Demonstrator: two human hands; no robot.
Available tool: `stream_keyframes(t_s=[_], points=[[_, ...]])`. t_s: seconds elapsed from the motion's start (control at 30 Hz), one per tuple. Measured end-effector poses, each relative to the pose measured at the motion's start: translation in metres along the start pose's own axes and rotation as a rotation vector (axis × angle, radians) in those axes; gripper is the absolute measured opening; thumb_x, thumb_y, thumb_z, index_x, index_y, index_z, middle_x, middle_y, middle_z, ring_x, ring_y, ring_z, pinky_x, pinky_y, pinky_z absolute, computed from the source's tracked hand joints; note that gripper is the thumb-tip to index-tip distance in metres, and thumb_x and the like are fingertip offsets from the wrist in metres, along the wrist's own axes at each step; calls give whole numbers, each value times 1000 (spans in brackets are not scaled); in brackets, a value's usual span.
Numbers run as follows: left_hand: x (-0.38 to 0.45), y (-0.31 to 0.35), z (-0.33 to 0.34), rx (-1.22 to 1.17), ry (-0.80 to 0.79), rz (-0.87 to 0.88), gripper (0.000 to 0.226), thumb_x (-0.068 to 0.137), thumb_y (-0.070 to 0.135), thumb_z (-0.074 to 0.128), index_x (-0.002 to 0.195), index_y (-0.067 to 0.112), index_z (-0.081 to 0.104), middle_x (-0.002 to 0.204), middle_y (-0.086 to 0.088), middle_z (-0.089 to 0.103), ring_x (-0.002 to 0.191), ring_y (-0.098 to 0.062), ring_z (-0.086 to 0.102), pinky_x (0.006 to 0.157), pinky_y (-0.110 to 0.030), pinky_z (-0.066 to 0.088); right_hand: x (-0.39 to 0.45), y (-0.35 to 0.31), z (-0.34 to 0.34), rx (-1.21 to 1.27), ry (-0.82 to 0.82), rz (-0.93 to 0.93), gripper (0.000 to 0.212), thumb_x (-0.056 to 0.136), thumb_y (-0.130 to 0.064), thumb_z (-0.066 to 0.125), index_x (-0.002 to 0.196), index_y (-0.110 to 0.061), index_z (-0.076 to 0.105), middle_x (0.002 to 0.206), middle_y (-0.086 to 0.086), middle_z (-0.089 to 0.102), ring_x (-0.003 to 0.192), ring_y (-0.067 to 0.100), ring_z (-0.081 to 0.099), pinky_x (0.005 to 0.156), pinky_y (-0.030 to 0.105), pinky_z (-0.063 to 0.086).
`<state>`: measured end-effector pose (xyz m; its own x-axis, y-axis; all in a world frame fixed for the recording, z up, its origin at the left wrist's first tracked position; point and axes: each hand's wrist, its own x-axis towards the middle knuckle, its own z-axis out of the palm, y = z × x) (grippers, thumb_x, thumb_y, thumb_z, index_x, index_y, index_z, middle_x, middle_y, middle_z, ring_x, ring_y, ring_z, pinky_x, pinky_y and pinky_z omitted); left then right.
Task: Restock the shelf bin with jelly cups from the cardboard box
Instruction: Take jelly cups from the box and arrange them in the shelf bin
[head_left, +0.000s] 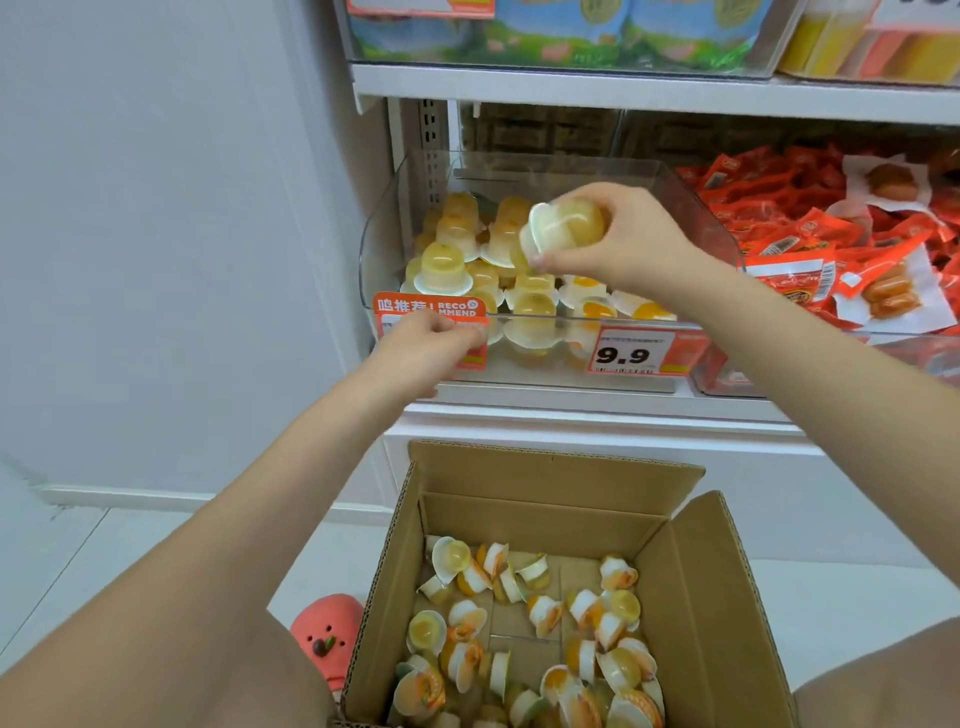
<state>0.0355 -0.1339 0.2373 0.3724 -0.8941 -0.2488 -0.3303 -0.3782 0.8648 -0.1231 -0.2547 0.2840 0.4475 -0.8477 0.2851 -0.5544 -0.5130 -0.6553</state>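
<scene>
A person's right hand (618, 236) is pinching a jelly cup (563, 228) above the clear shelf bin (384, 228), while the left hand (431, 343), fingers curled, is gripping its front edge. Lowering it dome-up into a gap should be keeping rows tidy; more are waiting in the cardboard box (711, 582).

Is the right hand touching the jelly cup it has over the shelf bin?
Touching. The head view shows the right hand gripping the jelly cup, with fingers curled over its dome and the thumb under its rim.
</scene>
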Motion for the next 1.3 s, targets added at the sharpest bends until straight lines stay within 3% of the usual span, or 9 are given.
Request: stream_keyframes(t_s=[0.17,0.3,0.47,0.7,0.87,1.0,1.13,1.2,1.3], points=[[13,-11,-16,104,51,55,12,89,21,56,88,11,64,83,-3,56,82,-18,52,60,-23,40,54,-4,26,-419,-256,-98,80,66,-43,82,133,-12,52,128,5,55,115,23,52,78,26,40],[19,-14,-15,133,61,79,15,89,18,54,81,10,64,75,-2,53,73,-17,48,56,-22,38,67,-8,35,-501,-390,-71,83,66,-41,84,135,-11,47,121,4,54,99,19,50,73,29,43],[24,-14,-16,144,84,76,23,91,19,53,92,2,69,78,0,53,72,-16,46,61,-23,39,69,-2,47,-533,-450,-105,79,65,-33,86,131,-20,45,134,3,47,114,23,50,79,32,49],[24,-17,-15,130,69,86,17,92,18,53,84,14,67,89,2,56,89,-18,51,73,-25,39,65,11,52,-470,-402,-76,76,67,-30,85,131,-19,44,132,4,51,119,25,48,86,30,40],[23,-17,-13,128,98,102,17,91,19,54,79,15,67,87,3,57,92,-19,53,75,-26,42,55,10,47,-347,-312,-85,91,63,-26,88,138,-21,37,133,6,51,121,25,49,90,31,42],[18,-19,-13,150,149,150,18,89,15,52,88,9,69,81,2,59,87,-21,57,71,-28,46,21,13,35,-121,23,-105,58,72,-24,82,121,-19,51,103,0,61,88,17,61,76,24,50],[11,-27,-1,230,93,197,20,86,9,51,89,3,70,82,-8,65,82,-22,61,69,-25,49,-55,36,30,27,411,-254,20,85,-10,63,103,-10,54,82,4,57,71,14,52,64,25,43],[8,-34,15,293,42,211,17,85,9,54,88,7,70,81,-5,66,80,-20,61,68,-26,50,-91,61,40,2,388,-217,18,87,-7,61,102,-11,52,77,1,51,66,14,46,61,29,41],[4,-62,48,430,-71,240,14,84,5,55,84,14,65,76,6,60,86,-19,62,77,-33,54,-131,108,67,-201,85,-103,15,89,-12,60,101,-15,52,80,-11,48,69,7,47,60,36,45]])
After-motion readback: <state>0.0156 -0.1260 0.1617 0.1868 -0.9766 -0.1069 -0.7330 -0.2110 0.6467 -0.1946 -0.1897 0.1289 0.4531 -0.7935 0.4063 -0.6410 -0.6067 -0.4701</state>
